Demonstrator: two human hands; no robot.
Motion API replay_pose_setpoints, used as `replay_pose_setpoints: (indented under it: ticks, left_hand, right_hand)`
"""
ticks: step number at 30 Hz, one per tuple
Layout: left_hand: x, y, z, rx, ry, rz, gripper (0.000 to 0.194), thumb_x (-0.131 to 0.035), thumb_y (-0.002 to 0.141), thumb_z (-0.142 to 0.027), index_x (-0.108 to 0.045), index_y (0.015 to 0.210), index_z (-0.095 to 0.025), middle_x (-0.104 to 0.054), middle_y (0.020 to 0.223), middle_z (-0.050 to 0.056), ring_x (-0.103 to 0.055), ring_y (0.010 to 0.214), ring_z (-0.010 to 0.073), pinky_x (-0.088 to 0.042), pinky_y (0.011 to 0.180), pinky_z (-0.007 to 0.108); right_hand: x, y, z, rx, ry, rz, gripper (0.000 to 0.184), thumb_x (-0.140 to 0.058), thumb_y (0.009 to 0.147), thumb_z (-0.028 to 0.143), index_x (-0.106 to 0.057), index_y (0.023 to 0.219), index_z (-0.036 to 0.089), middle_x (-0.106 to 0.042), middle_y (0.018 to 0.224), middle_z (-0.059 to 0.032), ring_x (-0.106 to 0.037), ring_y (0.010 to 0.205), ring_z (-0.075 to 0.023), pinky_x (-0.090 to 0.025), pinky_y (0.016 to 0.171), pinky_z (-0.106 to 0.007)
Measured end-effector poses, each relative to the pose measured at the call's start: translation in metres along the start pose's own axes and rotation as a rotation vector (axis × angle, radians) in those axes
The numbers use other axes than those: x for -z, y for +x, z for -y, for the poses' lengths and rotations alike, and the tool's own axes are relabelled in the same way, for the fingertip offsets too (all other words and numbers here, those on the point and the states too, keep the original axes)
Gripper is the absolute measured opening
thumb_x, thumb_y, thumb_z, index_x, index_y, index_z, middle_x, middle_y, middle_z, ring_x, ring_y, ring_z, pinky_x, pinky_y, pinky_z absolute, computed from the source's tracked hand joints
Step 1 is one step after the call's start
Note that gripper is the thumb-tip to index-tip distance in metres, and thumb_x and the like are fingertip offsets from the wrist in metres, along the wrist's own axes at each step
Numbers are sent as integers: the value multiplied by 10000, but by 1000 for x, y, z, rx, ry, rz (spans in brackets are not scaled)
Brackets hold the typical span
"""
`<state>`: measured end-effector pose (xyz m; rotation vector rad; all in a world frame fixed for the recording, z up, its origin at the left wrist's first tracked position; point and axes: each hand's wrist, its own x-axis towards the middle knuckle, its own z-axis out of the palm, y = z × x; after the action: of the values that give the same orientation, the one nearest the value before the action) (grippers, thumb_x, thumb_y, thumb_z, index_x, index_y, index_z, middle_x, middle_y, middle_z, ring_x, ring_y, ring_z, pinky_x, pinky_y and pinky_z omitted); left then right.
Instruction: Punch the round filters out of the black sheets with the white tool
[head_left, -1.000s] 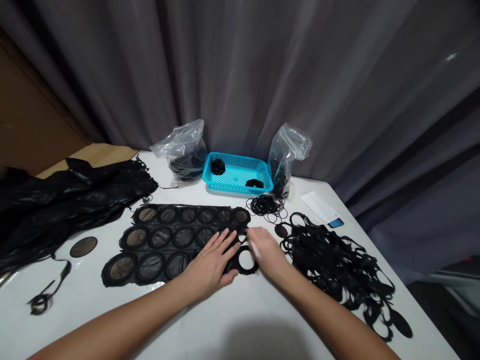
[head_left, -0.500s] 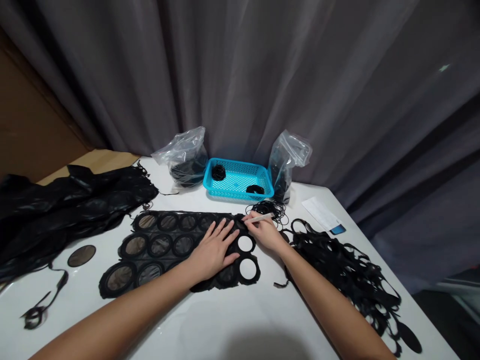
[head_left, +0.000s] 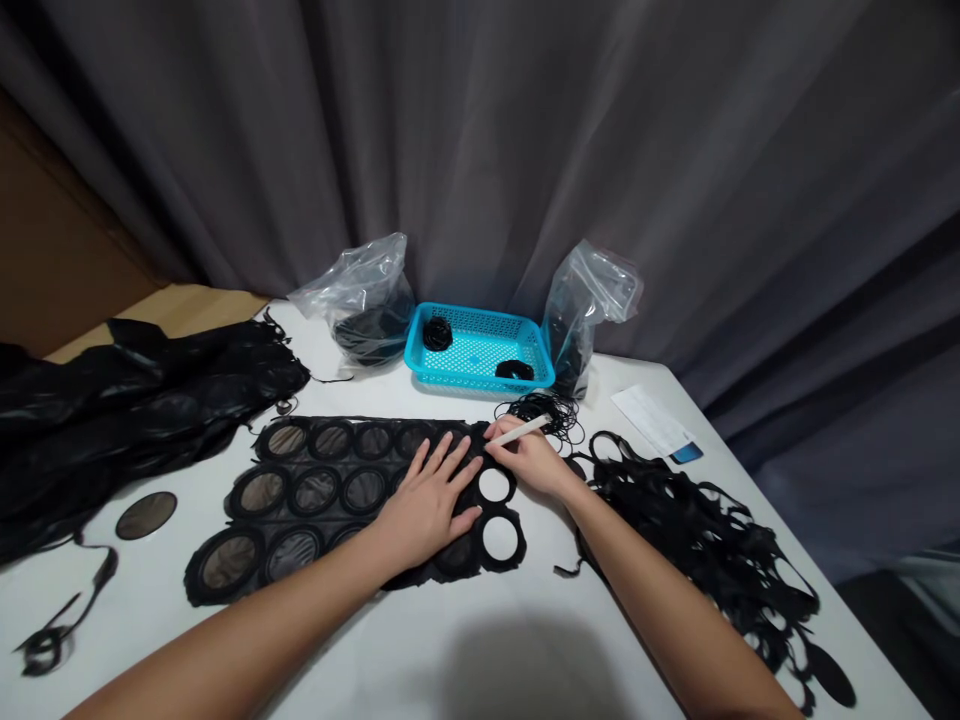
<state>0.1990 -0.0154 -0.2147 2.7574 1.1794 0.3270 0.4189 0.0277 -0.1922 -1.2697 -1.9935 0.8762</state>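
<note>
A black sheet point(head_left: 346, 460) with rows of round rings lies flat on the white table. My left hand point(head_left: 426, 500) is spread on it, palm down, fingers apart, pressing near its right part. In a pen-like grip, my right hand point(head_left: 531, 460) holds a slim white pen-like tool point(head_left: 523, 430). The tool's tip is hidden at the sheet's upper right corner, over a ring there. Below that corner, two rings at the right edge show white through their open centres. My forearms cover part of the sheet's lower side.
A blue basket point(head_left: 480, 375) with black bands stands behind, between two clear plastic bags point(head_left: 371, 335). Loose black bands point(head_left: 551, 412) lie before it. Black cut-out scraps point(head_left: 697, 540) pile up right, near a paper point(head_left: 651, 420). Black sheeting point(head_left: 135, 400) and a loose disc point(head_left: 146, 515) lie left.
The view has shifted slightly. My right hand stays at the upper right corner with the white tool tilted a little differently. My left hand still rests on the sheet.
</note>
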Motion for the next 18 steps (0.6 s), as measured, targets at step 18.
replay_pose_setpoints:
  ticks: [18]
  left_hand:
    - [-1,-1,5,6,-69,-22,628,-575,945,-549,-460,1473,-229,-287,1613,151,-175,1488,424,-241,1154,601]
  right_hand:
    - [41,-3,-1,-51,-375,-509,145,-429,920,225,-566,873,215,-668,865,-75,-583,721,-218,-435,716,-326]
